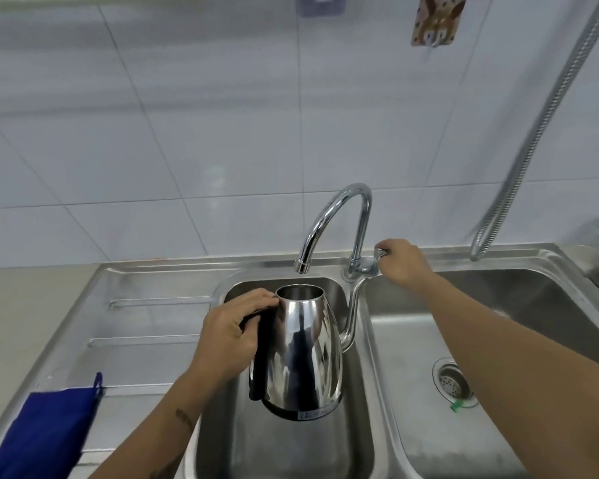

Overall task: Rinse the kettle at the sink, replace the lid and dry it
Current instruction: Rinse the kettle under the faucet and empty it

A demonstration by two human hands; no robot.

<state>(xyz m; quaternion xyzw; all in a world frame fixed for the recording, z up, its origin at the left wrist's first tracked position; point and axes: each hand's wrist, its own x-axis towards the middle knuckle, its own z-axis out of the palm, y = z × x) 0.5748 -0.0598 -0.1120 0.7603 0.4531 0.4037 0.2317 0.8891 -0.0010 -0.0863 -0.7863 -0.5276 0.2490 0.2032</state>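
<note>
A steel double sink (363,340) is set in a drainboard, a blue cloth (49,433) draped over its near left edge. Above the small left basin, the left hand (232,337) grips the black handle of the lidless kettle (303,354), upright beneath the faucet (329,219) spout. Beyond, the right hand (400,262) curls around the faucet lever. The right basin holds a drain strainer (453,378); white tiled wall behind.

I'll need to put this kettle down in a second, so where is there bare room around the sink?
The ribbed drainboard left of the small basin is bare between the basin edge and the blue cloth. The right basin floor is bare around its drain. It is crowded at the faucet, where the right hand holds the handle, and the left hand holds the kettle.
</note>
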